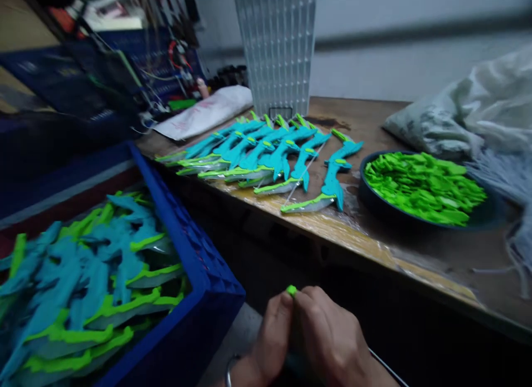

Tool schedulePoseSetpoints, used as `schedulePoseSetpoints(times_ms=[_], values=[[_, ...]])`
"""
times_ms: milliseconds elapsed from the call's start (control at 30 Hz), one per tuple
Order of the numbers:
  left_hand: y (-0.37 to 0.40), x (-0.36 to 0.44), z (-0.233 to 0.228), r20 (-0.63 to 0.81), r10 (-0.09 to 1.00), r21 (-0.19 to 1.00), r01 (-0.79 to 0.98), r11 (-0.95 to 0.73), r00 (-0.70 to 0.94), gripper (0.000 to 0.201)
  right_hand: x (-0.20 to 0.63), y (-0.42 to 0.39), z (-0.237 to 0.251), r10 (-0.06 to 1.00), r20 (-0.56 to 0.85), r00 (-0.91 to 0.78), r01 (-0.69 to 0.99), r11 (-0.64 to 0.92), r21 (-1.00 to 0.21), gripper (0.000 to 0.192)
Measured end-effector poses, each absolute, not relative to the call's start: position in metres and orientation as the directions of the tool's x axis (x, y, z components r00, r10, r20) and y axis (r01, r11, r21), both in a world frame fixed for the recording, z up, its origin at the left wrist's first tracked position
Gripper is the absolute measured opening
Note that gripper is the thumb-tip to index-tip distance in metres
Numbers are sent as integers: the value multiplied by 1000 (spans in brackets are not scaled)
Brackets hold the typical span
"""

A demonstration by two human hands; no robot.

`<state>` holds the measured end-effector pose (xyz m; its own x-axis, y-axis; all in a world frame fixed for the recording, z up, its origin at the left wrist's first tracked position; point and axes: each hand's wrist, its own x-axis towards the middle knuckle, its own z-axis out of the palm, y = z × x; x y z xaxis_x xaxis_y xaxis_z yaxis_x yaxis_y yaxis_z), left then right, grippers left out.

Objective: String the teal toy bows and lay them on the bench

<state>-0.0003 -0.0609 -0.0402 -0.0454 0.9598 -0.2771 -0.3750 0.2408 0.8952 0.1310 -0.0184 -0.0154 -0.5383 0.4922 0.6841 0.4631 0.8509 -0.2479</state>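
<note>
Two bare hands meet low in the view, below the table edge: the left hand (pixel 272 334) and right hand (pixel 332 342) press together, fingertips pinching a small green piece (pixel 291 290) between them. To the left, a blue crate (pixel 199 276) holds a heap of teal-and-green toy blades (pixel 83 276). On the wooden table (pixel 374 232) beyond, more toy blades lie in a row (pixel 266 154), beside a dark bowl (pixel 369 201) of green pieces (pixel 424 184).
</note>
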Motion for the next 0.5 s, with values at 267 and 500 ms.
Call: schedulePoseSetpoints(times_ms=[267,500], values=[[-48,0,-47,-109,993,941,-326,92,-34,51,143,3,35,604,683,-410,565,757,-329,23],[-39,-5,-43,20,998,849,-528,15,61,29,149,20,25,713,617,-332,574,672,-468,22]])
